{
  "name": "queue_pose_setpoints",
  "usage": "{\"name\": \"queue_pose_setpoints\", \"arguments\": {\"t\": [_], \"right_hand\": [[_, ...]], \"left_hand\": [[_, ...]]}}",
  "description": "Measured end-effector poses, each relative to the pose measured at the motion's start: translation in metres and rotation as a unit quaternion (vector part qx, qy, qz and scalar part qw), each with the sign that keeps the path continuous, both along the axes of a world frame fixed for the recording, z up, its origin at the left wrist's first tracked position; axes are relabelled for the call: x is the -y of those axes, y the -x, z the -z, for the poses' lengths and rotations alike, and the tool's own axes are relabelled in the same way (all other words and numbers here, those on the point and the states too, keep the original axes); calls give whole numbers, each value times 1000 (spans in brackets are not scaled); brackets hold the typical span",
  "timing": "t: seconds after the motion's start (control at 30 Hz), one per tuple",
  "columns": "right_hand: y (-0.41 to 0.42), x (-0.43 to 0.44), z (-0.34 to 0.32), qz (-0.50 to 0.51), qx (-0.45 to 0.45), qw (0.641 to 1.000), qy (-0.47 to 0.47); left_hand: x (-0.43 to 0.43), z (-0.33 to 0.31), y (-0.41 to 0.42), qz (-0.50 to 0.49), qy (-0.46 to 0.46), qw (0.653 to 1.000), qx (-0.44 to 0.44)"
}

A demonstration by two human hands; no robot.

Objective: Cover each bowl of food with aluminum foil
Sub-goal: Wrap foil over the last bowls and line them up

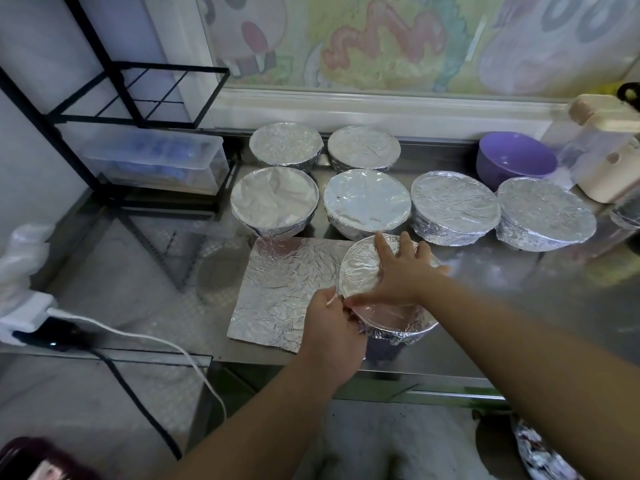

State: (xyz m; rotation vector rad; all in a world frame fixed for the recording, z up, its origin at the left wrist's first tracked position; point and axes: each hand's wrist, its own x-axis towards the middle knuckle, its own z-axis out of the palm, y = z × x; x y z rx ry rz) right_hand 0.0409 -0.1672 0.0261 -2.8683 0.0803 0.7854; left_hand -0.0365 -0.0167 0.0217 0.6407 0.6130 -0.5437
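At the front edge of the counter [519,289], beside a loose foil sheet [287,285]: the bowl [401,332], right hand [403,271] spread flat on its foil top, left hand [330,323] pinching foil at the near rim. Press down steadily, crimp snugly under the rim, avoiding tears

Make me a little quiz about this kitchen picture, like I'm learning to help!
1. True or false: the purple bowl is wrapped in foil.
2. What lies flat on the counter just left of the near bowl? A) a loose foil sheet B) a spoon C) a plate
3. Fill in: the right hand rests with spread fingers on the near bowl's foil cover, while the left hand pinches that cover at the bowl's ____.

Key: 1 false; 2 A; 3 rim.
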Motion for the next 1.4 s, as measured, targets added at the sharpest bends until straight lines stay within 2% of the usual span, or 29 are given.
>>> {"name": "queue_pose_setpoints", "arguments": {"t": [0.23,0.4,0.67,0.87,0.97,1.1,1.27,1.4], "right_hand": [[3,-3,-8,7,-11,1000,-7],[4,-2,-8,4,-10,1000,-7],[8,-4,-9,26,-9,1000,5],[2,2,-30,31,-51,997,46],[0,8,-42,5,-32,998,48],[-3,6,-26,-46,-27,999,3],[0,4,-8,-67,-31,997,4],[-1,3,-9,-64,-34,997,2]], "left_hand": [[4,9,-1,16,53,998,0],[-10,17,0,70,-59,995,32],[-14,23,-19,118,-56,986,104],[-17,20,-41,44,-146,979,136],[-25,16,-41,43,-132,981,138],[-31,22,-24,60,-270,940,201],[-36,24,2,154,-425,841,298],[-30,28,11,116,-509,800,295]]}}
